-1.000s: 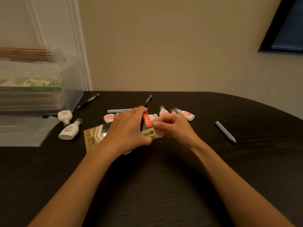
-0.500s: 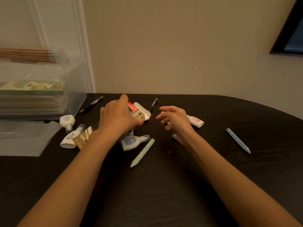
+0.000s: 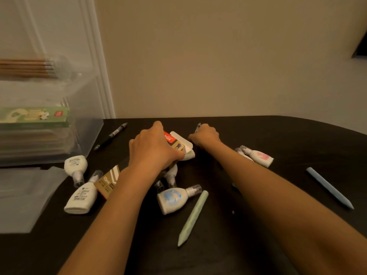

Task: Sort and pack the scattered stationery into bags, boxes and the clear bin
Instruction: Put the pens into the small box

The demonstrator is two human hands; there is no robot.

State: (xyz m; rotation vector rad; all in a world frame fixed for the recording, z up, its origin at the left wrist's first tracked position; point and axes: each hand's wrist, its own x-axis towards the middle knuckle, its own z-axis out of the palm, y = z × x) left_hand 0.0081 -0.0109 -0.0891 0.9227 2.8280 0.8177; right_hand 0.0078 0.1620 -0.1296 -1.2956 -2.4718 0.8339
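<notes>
My left hand and right hand are bare, seen from the back, with the knuckles showing as low ridges. My left forearm and right forearm are bare too, slim and smooth, uncovered from the wrists back to the lower edge of view.

A dark wooden table stands against a plain beige wall, with white door moulding at the left and a dark frame corner at the upper right.
</notes>
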